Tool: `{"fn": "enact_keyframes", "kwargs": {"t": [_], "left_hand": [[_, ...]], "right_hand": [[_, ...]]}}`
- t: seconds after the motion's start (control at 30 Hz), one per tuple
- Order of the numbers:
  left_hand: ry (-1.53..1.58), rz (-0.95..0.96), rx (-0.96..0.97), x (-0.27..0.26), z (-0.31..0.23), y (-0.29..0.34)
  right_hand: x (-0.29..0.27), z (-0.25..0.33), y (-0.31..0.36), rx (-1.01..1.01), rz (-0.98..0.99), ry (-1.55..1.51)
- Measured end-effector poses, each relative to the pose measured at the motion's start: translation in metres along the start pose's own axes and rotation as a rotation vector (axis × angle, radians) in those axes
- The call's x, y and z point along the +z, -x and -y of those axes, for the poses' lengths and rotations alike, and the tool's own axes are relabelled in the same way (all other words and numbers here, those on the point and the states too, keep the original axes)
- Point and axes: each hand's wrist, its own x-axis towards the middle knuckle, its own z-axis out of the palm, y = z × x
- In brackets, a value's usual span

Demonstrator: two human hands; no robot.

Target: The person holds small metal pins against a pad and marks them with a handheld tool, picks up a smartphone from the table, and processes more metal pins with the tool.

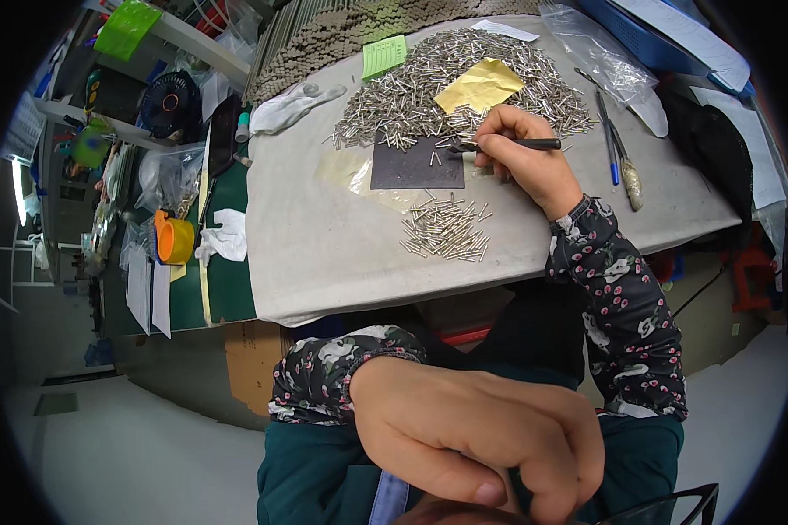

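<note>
My right hand [523, 164] is closed round a slim black pen-like tool [538, 143]. Its tip points left over a dark square pad [411, 172], where a few small metal pins [434, 159] lie. Behind the pad rises a big heap of silvery pins [385, 109], with a yellow paper [479, 85] on top. A smaller pile of pins [446, 229] lies on the near side of the pad. My left hand [473, 429] is lifted close to the camera, away from the table, with its fingers curled in; whatever they may hold is hidden.
Grey cloth [315, 254] covers the table. On the right lie a blue pen [613, 162], a long thin tool [630, 184] and a plastic bag [604, 57]. A white glove [293, 107] and stacked rods [324, 44] are at the back left; a tape roll [175, 241] sits left.
</note>
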Motion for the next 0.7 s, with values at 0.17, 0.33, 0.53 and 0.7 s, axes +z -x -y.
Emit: {"fn": "enact_keyframes", "kwargs": {"t": [0.17,0.33,0.53,0.7], "left_hand": [[0.27,0.019,0.081,0.025,0.012,0.001],[0.569,-0.197,0.053,0.06,0.01,0.005],[0.577,-0.573,0.203,0.106,0.033,0.029],[0.105,-0.504,0.441,0.104,0.035,0.029]], "right_hand": [[0.006,0.005,0.009,0.021,0.0,0.049],[0.006,0.013,0.019,0.052,-0.007,0.044],[0.008,0.013,0.027,-0.015,-0.007,0.029],[-0.005,0.014,0.031,0.015,-0.007,0.034]]}}
